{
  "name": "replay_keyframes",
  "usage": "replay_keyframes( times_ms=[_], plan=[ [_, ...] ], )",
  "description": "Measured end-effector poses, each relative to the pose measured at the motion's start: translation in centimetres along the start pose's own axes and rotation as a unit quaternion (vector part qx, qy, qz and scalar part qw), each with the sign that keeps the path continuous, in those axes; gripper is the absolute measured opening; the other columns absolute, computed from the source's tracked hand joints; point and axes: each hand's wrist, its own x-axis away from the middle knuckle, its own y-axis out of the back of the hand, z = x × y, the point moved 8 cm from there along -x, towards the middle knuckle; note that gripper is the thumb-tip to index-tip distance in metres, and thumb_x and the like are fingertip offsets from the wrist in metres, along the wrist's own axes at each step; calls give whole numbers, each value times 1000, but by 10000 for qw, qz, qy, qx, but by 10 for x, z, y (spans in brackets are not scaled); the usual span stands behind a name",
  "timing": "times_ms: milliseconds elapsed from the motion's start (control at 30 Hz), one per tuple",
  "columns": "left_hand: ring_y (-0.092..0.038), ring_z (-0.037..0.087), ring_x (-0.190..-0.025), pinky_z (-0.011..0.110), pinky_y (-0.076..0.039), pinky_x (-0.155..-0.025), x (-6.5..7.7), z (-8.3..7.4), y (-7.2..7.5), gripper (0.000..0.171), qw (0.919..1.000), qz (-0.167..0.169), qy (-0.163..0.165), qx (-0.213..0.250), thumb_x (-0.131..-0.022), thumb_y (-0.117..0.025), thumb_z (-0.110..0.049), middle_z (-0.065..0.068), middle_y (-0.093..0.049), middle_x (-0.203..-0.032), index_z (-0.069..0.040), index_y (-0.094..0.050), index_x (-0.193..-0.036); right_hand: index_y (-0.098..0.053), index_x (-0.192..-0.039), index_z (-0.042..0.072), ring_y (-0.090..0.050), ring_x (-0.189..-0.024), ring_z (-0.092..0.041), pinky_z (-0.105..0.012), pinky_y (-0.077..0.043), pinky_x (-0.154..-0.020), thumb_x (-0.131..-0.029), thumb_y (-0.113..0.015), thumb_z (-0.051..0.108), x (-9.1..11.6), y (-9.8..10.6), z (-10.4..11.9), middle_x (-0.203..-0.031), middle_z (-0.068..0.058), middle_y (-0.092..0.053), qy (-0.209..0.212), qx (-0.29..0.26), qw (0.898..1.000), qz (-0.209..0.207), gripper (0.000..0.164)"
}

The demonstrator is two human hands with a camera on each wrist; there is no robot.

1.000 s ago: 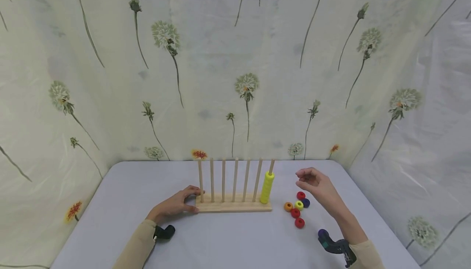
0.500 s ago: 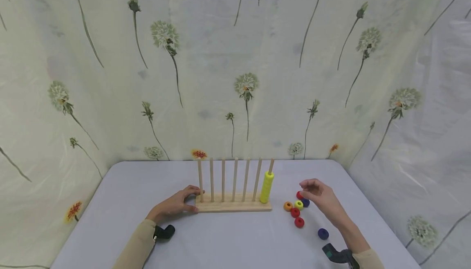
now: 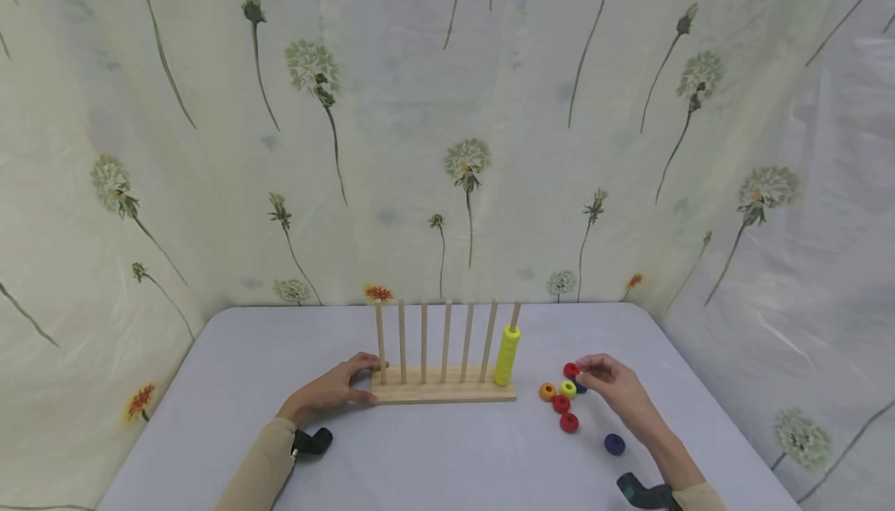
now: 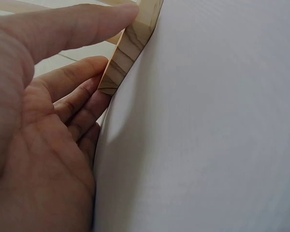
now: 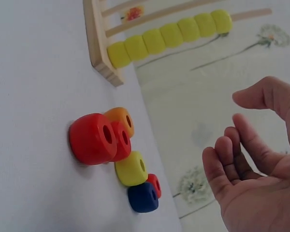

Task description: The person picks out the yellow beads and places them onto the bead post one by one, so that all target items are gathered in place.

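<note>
My left hand (image 3: 336, 388) grips the left end of a wooden peg rack (image 3: 444, 393), thumb on the near side and fingers behind; the left wrist view shows the thumb (image 4: 87, 26) against the wood (image 4: 125, 58). A stack of yellow beads (image 3: 506, 356) fills most of the rack's rightmost peg. Over the loose beads hovers my right hand (image 3: 622, 398), its fingers loosely bent and holding nothing in the right wrist view. Its fingertips partly cover a blue bead (image 3: 580, 388) in the head view. Close by lie a red bead (image 3: 571, 371) and a yellow bead (image 3: 568, 389).
Nearer me lie an orange bead (image 3: 548, 392) and two more red beads, one in front (image 3: 569, 422). Another blue bead (image 3: 614, 444) sits apart, below my right wrist. The other pegs are bare. Behind the white table (image 3: 447, 464) hangs a flowered curtain (image 3: 391, 146).
My right hand has come down and slightly rightward toward the loose beads. The separate blue bead, earlier partly behind the wrist camera, now shows whole. My left hand and the rack stay put.
</note>
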Motion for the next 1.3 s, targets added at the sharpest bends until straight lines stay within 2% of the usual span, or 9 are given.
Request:
replay_keyframes(
  times_ms=[100, 200, 333, 433, 600, 733, 800, 1000, 1300],
  plan=[
    [-34, 35, -138, 59, -25, -112, 0, 1, 0, 66, 10000, 0, -29, -1, -80, -77, -30, 10, -40, -144, -10, -51, -138, -53, -125, 5, -57, -112, -24, -39, -50, -96, -92, -64, 34, -7, -2, -17, -123, -15, -58, 73, 9, 9999, -124, 45],
    [-33, 35, -138, 60, -24, -112, 0, 1, -1, 66, 10000, 5, -37, 17, -80, -78, -30, 10, -40, -144, -10, -51, -138, -55, -123, 12, -58, -107, -18, -31, -52, -90, -89, -64, 46, -26, -5, -53, -119, -8, -60, 179, 105, 9995, -227, 49],
    [-34, 35, -138, 59, -24, -112, 0, 2, 0, 66, 10000, -23, 10, 57, -80, -78, -30, 9, -40, -144, -10, -52, -137, -55, -122, 18, -58, -109, -19, -33, -52, -93, -84, -66, 55, -49, -8, -93, -119, -3, -60, 111, 165, 9996, -220, 54],
    [-35, 34, -137, 59, -25, -112, 0, 2, 0, 66, 10000, -39, 15, 38, -79, -78, -30, 9, -41, -143, -9, -52, -137, -55, -121, 15, -57, -110, -23, -37, -51, -95, -86, -68, 47, -42, -9, -85, -120, -6, -60, -23, 57, 9998, -184, 50],
    [-35, 35, -137, 59, -26, -111, 0, 3, -1, 66, 10000, -1, -33, -37, -80, -77, -31, 9, -41, -143, -10, -52, -137, -57, -119, 10, -58, -106, -21, -27, -52, -88, -89, -68, 31, -15, -10, -52, -118, -10, -61, -227, 17, 9997, -126, 39],
    [-35, 34, -137, 59, -26, -111, 0, 3, -2, 66, 9999, 21, -73, -90, -81, -76, -33, 8, -41, -143, -12, -52, -138, -57, -119, 6, -59, -103, -21, -32, -52, -90, -89, -66, 23, -9, -11, -41, -116, -12, -62, -258, 164, 9995, -81, 35],
    [-35, 34, -137, 59, -26, -111, -1, 3, -1, 66, 9999, 14, -100, -109, -81, -76, -33, 8, -41, -143, -12, -52, -138, -57, -120, 4, -59, -103, -21, -37, -52, -91, -90, -66, 21, -9, -11, -40, -115, -13, -62, -252, 248, 9994, -50, 35],
    [-36, 33, -136, 58, -26, -111, -1, 1, -1, 66, 9998, 10, -170, -73, -81, -77, -32, 8, -41, -142, -11, -51, -139, -59, -120, 3, -59, -100, -21, -34, -52, -86, -88, -67, 20, -13, -14, -48, -113, -12, -63, -399, 450, 9982, -71, 36],
    [-36, 33, -136, 58, -26, -111, 0, 0, 1, 66, 9998, -2, -156, -122, -81, -76, -31, 9, -42, -142, -9, -51, -138, -58, -121, 0, -61, -98, -23, -36, -54, -84, -88, -68, 20, -15, -18, -51, -109, -13, -63, -284, 721, 9969, -104, 40]
  ],
)
